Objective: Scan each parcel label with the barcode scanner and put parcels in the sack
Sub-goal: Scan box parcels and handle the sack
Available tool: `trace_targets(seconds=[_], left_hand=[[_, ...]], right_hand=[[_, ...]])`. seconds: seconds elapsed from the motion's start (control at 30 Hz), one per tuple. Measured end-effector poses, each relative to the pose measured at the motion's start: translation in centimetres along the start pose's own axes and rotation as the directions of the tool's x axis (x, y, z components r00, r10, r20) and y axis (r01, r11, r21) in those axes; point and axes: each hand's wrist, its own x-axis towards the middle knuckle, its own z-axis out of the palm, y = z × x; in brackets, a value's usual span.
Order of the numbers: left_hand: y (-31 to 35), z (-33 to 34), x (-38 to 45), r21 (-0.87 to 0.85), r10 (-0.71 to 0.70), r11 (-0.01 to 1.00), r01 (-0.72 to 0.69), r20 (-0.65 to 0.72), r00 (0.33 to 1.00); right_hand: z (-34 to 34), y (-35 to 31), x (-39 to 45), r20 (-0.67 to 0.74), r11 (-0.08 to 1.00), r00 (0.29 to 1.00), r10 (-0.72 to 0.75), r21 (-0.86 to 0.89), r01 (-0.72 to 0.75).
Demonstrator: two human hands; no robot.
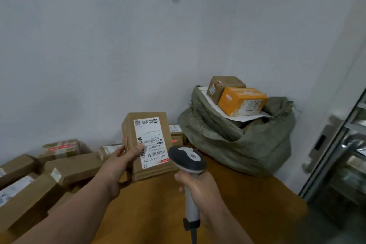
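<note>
the left hand grips a brown parcel mid-frame, label facing the scanner clutched in the right hand. the sack at right looks nearly full; many parcels wait lower left on the desk.

We cannot read the small print on the label of the held parcel; the left hand's thumb covers part of its lower left edge. The scanner faces away, so its window is hidden from us, and its cable leaves the bottom edge. The sack hides whatever lies under the 2 top boxes. Parcels at the table's left edge are cropped. The cabinet on the right is blurred.
</note>
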Motion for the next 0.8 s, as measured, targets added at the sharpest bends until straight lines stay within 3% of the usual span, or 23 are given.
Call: trace_targets(seconds=[0.17, 0.33, 0.4, 0.5, 0.6, 0.8], left_hand=[[1.6, 7.2, 1.6, 0.072, 0.059, 0.995, -0.065, 0.083, 0.995], [3.7, 16.4, 3.9, 0.237, 0.249, 0.929, -0.283, 0.162, 0.955], [4.3, 20.3, 5.6, 0.394, 0.347, 0.826, -0.402, 0.206, 0.915], [4.9, 26.3, 8.4, 0.612, 0.473, 0.594, -0.522, 0.260, 0.842], [5.4, 31.3, 11.0, 0.763, 0.522, 0.404, -0.505, 0.261, 0.812], [7.1, 38.0, 12.3, 0.903, 0.571, 0.176, -0.392, 0.230, 0.788]], right_hand=[[-5.7, -0.8, 2.9, -0.208, 0.990, 0.978, 0.017, 0.137, 0.012], [-12.5, -0.9, 7.4, -0.362, 0.975, 0.932, -0.001, 0.207, 0.082], [-16.1, -1.2, 9.7, -0.406, 0.973, 0.914, -0.015, 0.203, 0.106], [-22.0, -1.9, 13.7, -0.417, 0.976, 0.909, -0.018, 0.191, 0.107], [-26.6, -2.6, 17.5, -0.416, 0.974, 0.909, -0.011, 0.202, 0.104], [-31.1, -4.1, 23.2, -0.284, 0.972, 0.956, -0.078, 0.192, 0.136]])
